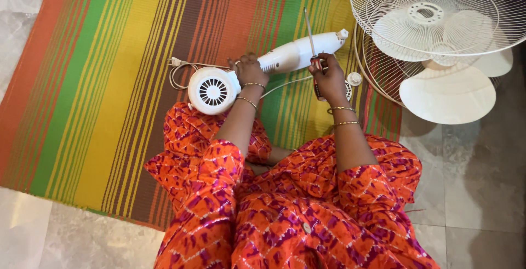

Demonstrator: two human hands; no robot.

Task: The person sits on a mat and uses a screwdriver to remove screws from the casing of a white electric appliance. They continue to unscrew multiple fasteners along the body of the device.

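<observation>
Left hand (249,70): clasped on white plastic fan motor housing (263,69), steadying it on striped mat (109,83).
Right hand (329,80): red-handled metal screwdriver (313,55) gripped upright, ready.

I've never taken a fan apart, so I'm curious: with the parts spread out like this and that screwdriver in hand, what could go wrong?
The screwdriver in the right hand could slip off the white motor housing toward the left hand steadying it. The small white cap lying loose on the striped mat could roll away or get lost. The power cord trails beside the housing and might snag if it is turned.
</observation>
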